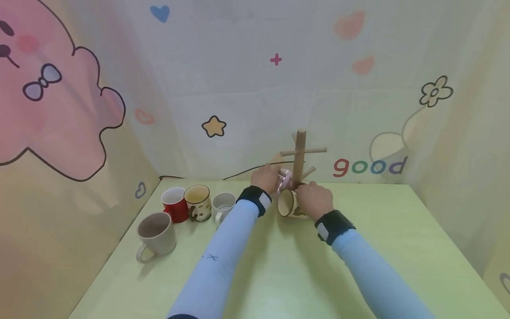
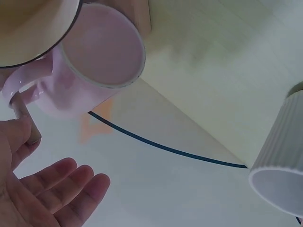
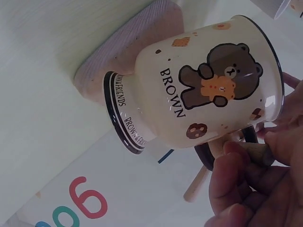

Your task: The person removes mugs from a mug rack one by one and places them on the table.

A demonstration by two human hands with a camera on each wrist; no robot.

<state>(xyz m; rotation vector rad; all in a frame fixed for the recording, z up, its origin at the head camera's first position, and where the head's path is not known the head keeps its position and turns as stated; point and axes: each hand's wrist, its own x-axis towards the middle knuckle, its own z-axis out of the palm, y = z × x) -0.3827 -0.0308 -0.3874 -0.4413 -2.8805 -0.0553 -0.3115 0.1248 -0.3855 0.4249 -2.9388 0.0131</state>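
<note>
A wooden mug rack with several pegs stands near the back wall. My left hand is at its left side; thumb and forefinger pinch a peg's end, and the other fingers are extended. A pink mug hangs by its handle on that peg. My right hand is in front of the rack, pinching the end of another peg. On it hangs a cream bear mug, tilted sideways, with its dark handle around the peg and its mouth facing left in the head view.
Left of the rack on the green table stand a red mug, a cream patterned mug, a white ribbed mug and a large beige mug. A printed cloth wall rises behind the table.
</note>
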